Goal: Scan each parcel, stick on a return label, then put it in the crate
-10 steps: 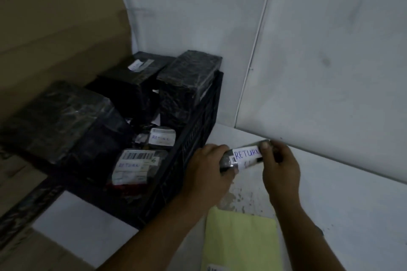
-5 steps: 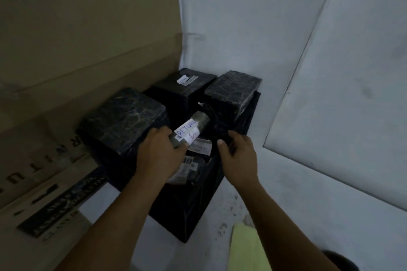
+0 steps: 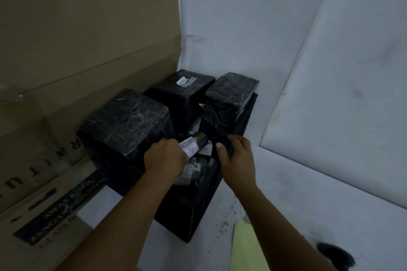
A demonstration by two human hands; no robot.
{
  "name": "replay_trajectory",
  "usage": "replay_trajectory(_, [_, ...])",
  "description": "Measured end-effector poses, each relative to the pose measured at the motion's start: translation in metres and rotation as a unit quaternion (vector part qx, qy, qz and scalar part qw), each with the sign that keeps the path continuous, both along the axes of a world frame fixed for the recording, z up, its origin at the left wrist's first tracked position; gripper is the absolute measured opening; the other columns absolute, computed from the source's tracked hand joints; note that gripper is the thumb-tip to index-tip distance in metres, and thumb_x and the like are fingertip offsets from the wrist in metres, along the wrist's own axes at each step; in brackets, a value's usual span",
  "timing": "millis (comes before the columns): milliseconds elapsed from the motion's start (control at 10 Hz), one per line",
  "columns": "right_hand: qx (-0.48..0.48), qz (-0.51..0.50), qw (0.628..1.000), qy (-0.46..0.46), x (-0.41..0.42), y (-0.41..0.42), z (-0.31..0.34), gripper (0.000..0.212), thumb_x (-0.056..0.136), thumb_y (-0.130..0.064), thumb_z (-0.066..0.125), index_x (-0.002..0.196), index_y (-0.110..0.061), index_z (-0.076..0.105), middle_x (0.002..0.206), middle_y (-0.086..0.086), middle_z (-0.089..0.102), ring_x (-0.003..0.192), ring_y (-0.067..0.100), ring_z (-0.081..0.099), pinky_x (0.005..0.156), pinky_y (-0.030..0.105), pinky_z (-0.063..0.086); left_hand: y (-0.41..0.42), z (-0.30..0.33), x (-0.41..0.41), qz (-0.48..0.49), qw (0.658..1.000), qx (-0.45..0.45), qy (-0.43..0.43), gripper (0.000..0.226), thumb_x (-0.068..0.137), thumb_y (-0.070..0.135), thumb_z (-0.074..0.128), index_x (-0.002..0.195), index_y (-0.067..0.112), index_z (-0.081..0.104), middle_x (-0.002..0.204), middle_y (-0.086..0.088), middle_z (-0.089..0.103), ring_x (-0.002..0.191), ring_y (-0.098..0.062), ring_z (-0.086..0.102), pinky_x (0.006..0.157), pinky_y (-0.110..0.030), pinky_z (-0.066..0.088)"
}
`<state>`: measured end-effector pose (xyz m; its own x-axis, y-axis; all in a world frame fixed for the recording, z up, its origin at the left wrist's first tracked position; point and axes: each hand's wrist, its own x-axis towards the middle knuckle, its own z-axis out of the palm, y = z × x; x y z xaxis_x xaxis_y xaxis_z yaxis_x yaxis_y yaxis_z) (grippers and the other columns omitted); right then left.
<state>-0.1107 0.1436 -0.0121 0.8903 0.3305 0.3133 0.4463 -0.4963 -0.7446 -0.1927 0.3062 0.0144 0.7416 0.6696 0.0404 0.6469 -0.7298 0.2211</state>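
A small cylindrical parcel (image 3: 196, 144) bearing a white handwritten "RETURN" label (image 3: 189, 145) sits just below the centre of the frame, pinched at its near end in the person's left hand (image 3: 165, 159) and angled up and away over the open black crate (image 3: 198, 211). The right hand (image 3: 239, 161) rests at the crate's right rim, fingers loosely spread and holding nothing, just beside the parcel but apart from it. Beneath the parcel, in the crate's middle gap, lie other labelled packets (image 3: 193, 169); three larger black-wrapped boxes (image 3: 130, 121) crowd the crate at centre and centre-left, one at the back carrying its own white sticker. A tall cardboard panel (image 3: 77, 39) fills the upper left, a pale wall the upper right, and a yellow-green sheet (image 3: 244, 246) lies at the lower right on the white surface. With the label on, the step in hand appears to be the drop into the crate; the next move likely calls for lowering the parcel into the narrow gap between the boxes and releasing it there.
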Motion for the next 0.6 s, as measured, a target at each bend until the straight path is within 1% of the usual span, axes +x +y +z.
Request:
replay_trajectory(100, [-0.013,-0.002,1.000,-0.010,-0.001,0.000,0.001,0.050,0.098,-0.039,0.059,0.137,-0.007,0.057,0.140,0.013,0.051,0.124,0.026,0.052,0.103,0.032,0.042,-0.002,0.002,-0.001,0.001,1.000,0.015,0.009,0.051,0.086,0.060,0.062,0.111,0.016,0.064,0.113,-0.008,0.061,0.103,-0.028,0.059,0.070,-0.035,0.042])
replay_trajectory(200, [-0.026,0.004,1.000,-0.009,-0.003,-0.003,0.002,0.051,0.098,-0.039,0.058,0.138,-0.007,0.056,0.142,0.012,0.053,0.125,0.026,0.052,0.105,0.033,0.043,-0.005,0.003,-0.004,-0.008,1.000,0.014,0.001,0.048,0.086,0.056,0.062,0.113,0.017,0.064,0.115,-0.008,0.061,0.107,-0.028,0.056,0.072,-0.035,0.041])
replay_trajectory(300, [0.002,-0.002,1.000,-0.012,-0.007,-0.010,0.001,0.044,0.098,-0.040,0.058,0.133,-0.013,0.061,0.128,0.005,0.063,0.116,0.021,0.058,0.096,0.030,0.046,-0.014,0.009,-0.006,-0.026,0.999,0.019,-0.028,0.044,0.088,0.054,0.060,0.116,0.019,0.061,0.116,-0.009,0.060,0.108,-0.028,0.055,0.074,-0.036,0.044])
replay_trajectory(400, [0.047,-0.040,0.997,-0.042,-0.012,-0.025,-0.002,0.028,0.099,-0.037,0.058,0.118,-0.020,0.069,0.105,-0.003,0.070,0.097,0.011,0.061,0.082,0.028,0.051,-0.037,0.017,-0.005,-0.075,0.985,-0.020,-0.153,0.039,0.090,0.047,0.061,0.122,0.025,0.062,0.115,-0.004,0.063,0.104,-0.026,0.059,0.075,-0.035,0.049])
replay_trajectory(500, [0.074,-0.079,0.992,-0.058,-0.015,-0.050,-0.005,0.018,0.099,-0.032,0.060,0.110,-0.025,0.072,0.094,-0.014,0.067,0.086,-0.003,0.061,0.075,0.017,0.049,-0.072,0.022,0.003,-0.151,0.959,-0.040,-0.236,0.037,0.091,0.047,0.060,0.122,0.028,0.064,0.114,0.003,0.066,0.105,-0.019,0.060,0.080,-0.035,0.052])
replay_trajectory(600, [0.100,-0.135,0.983,-0.076,-0.022,-0.081,-0.005,0.014,0.097,-0.028,0.063,0.105,-0.024,0.074,0.092,-0.017,0.069,0.085,-0.012,0.060,0.071,0.002,0.042,-0.104,0.021,0.012,-0.193,0.952,-0.056,-0.232,0.044,0.092,0.047,0.059,0.129,0.024,0.062,0.119,0.003,0.066,0.109,-0.018,0.058,0.087,-0.034,0.050])
